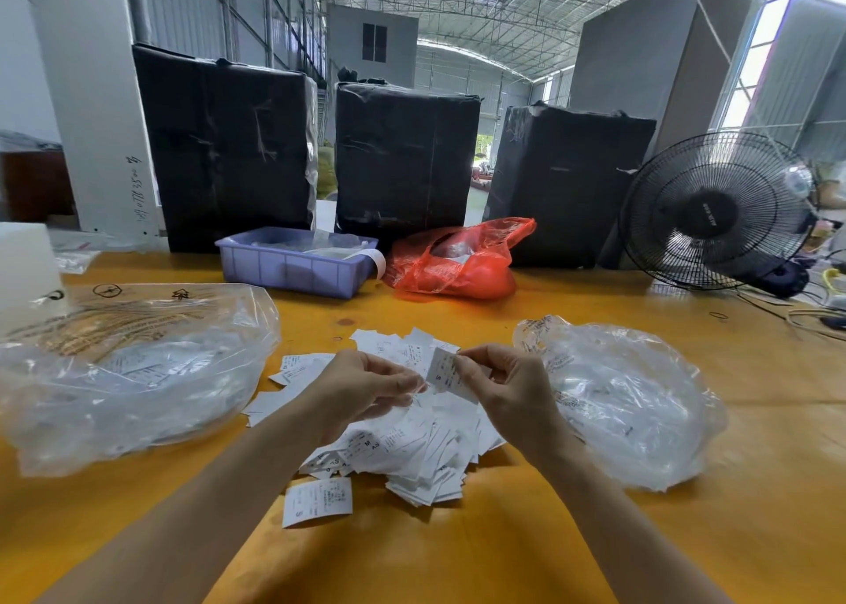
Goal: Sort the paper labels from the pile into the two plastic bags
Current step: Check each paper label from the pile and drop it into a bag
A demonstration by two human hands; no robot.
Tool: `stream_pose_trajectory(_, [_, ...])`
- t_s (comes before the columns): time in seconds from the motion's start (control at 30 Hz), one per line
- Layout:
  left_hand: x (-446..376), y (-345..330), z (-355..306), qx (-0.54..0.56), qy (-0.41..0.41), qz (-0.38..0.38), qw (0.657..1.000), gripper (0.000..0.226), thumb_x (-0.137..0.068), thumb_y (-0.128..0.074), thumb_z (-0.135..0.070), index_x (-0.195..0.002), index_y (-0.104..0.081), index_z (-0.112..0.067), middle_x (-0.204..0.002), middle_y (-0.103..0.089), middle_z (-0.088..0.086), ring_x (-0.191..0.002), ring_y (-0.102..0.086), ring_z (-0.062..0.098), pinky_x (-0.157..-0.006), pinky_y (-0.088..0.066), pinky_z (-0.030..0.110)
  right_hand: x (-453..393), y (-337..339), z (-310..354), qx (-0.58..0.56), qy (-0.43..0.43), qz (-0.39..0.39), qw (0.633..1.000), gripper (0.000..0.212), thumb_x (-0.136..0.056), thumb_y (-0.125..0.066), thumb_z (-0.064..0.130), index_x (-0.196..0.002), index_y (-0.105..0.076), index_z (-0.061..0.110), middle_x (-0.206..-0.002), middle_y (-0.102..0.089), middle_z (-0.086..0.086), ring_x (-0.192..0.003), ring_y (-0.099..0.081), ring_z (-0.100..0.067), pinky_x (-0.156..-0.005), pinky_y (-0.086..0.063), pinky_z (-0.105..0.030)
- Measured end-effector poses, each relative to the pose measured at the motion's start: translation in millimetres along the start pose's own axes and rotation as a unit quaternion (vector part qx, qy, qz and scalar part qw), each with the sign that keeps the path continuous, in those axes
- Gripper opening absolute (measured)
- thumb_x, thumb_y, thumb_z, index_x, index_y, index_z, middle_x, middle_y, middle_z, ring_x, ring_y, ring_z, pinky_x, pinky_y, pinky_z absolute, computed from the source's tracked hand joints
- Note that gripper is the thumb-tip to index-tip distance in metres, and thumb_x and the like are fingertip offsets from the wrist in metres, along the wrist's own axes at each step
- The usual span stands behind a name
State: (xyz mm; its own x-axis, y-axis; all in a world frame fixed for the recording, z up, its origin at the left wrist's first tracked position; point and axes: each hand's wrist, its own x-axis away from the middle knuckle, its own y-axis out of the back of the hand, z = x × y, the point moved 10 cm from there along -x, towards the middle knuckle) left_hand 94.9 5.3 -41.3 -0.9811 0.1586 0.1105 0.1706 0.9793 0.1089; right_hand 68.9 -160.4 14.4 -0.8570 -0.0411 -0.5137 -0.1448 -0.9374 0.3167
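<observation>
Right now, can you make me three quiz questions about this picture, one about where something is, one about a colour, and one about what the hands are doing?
1. Where is the pile of paper labels?
A. Inside the tray
B. On the table between the two clear plastic bags
C. On top of the fan

2. What colour is the bag beside the purple tray?
A. Red
B. Green
C. Black

3. What is the right hand doing?
A. Lying flat on the table
B. Reaching into a bag
C. Pinching a label above the pile

Answers:
1. B, the pile lies on the yellow table with the left clear bag on one side and the right clear bag on the other.
2. A, the thin bag next to the tray is red.
3. C, thumb and fingers pinch a white label, and the left hand is close by it.
</observation>
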Motion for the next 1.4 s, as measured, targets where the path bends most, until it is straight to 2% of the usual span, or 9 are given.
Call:
stream_pose_trajectory(0.17, [0, -4, 0, -0.016, -0.006, 0.014, 1.000, 0.023, -0.077, -0.074, -0.016, -0.094, -0.074, -0.001, -0.096, -0.073, 0.016, -0.082, -0.067, 0.017, -0.082, -0.052, 0.029, 0, 1, 4, 0.000, 0.016, -0.009, 1.000, 0.017, -0.086, -0.066, 0.010, -0.080, -0.068, 0.026, -0.078, -0.068, 0.005, -0.072, -0.065, -0.003, -0.063, -0.054, -0.018])
stream_pose_trajectory(0.43, [0, -4, 0, -0.018, 0.000, 0.013, 1.000, 0.019, -0.072, -0.077, -0.020, -0.085, -0.075, -0.006, -0.086, -0.075, 0.010, -0.072, -0.069, 0.010, -0.069, -0.051, 0.023, 2, -4, 2, 0.033, 0.019, 0.013, 0.999, 0.008, -0.086, -0.066, 0.010, -0.092, -0.072, 0.008, -0.082, -0.067, 0.004, -0.078, -0.066, -0.012, -0.069, -0.057, -0.026])
stream_pose_trajectory(0.6, [0, -4, 1, -0.026, 0.001, 0.014, 1.000, 0.023, -0.074, -0.076, -0.020, -0.091, -0.075, -0.005, -0.089, -0.075, 0.009, -0.077, -0.069, 0.011, -0.071, -0.053, 0.023, -1, 6, 6, -0.012, 0.026, -0.020, 0.999, 0.013, -0.084, -0.068, 0.009, -0.082, -0.071, 0.022, -0.082, -0.070, 0.003, -0.078, -0.068, -0.011, -0.066, -0.055, -0.021])
stream_pose_trajectory(0.7, [1, -4, 1, -0.024, 0.001, 0.016, 1.000, 0.017, -0.076, -0.075, -0.019, -0.087, -0.074, -0.006, -0.086, -0.075, 0.007, -0.072, -0.069, 0.008, -0.071, -0.053, 0.022, 1, 1, 9, 0.046, 0.045, 0.000, 0.998, 0.006, -0.085, -0.068, 0.010, -0.088, -0.073, 0.012, -0.083, -0.069, 0.005, -0.080, -0.067, -0.013, -0.070, -0.057, -0.027])
stream_pose_trajectory(0.83, [1, -4, 1, -0.030, 0.001, 0.018, 0.999, 0.019, -0.074, -0.076, -0.020, -0.088, -0.075, -0.007, -0.085, -0.075, 0.007, -0.070, -0.069, 0.007, -0.068, -0.051, 0.021, 4, 0, 17, 0.104, 0.086, -0.013, 0.991, 0.010, -0.086, -0.067, 0.008, -0.093, -0.072, 0.004, -0.088, -0.070, -0.003, -0.081, -0.065, -0.011, -0.070, -0.056, -0.021])
stream_pose_trajectory(0.93, [2, -5, 0, -0.033, 0.000, 0.022, 0.999, 0.021, -0.071, -0.077, -0.022, -0.086, -0.075, -0.008, -0.084, -0.075, 0.006, -0.069, -0.069, 0.005, -0.066, -0.051, 0.020, 4, 1, 22, 0.116, 0.100, -0.017, 0.988, 0.010, -0.085, -0.067, 0.007, -0.093, -0.072, 0.002, -0.089, -0.070, -0.006, -0.079, -0.063, -0.009, -0.067, -0.053, -0.015])
stream_pose_trajectory(1.03, [3, -6, -1, -0.030, -0.004, 0.028, 0.999, 0.025, -0.063, -0.078, -0.026, -0.082, -0.075, -0.011, -0.082, -0.075, 0.004, -0.069, -0.070, 0.006, -0.069, -0.051, 0.022, 5, 0, 22, 0.118, 0.100, -0.016, 0.988, 0.010, -0.085, -0.067, 0.007, -0.093, -0.072, 0.002, -0.089, -0.070, -0.006, -0.079, -0.063, -0.010, -0.067, -0.054, -0.018])
stream_pose_trajectory(1.2, [2, -7, 0, -0.034, -0.001, 0.042, 0.999, 0.024, -0.066, -0.078, -0.024, -0.085, -0.077, -0.010, -0.086, -0.074, 0.010, -0.074, -0.069, 0.010, -0.072, -0.052, 0.025, 3, 2, 17, 0.110, 0.085, -0.019, 0.990, 0.009, -0.085, -0.067, 0.007, -0.092, -0.072, 0.003, -0.089, -0.071, -0.006, -0.079, -0.064, -0.011, -0.066, -0.056, -0.022])
stream_pose_trajectory(1.4, [3, -9, -2, -0.038, -0.005, 0.047, 0.998, 0.027, -0.065, -0.078, -0.028, -0.087, -0.076, -0.011, -0.084, -0.075, 0.006, -0.071, -0.070, 0.007, -0.071, -0.052, 0.023, 5, 1, 22, 0.122, 0.097, -0.018, 0.988, 0.009, -0.085, -0.067, 0.007, -0.091, -0.072, 0.003, -0.087, -0.070, -0.004, -0.075, -0.062, -0.006, -0.065, -0.053, -0.016])
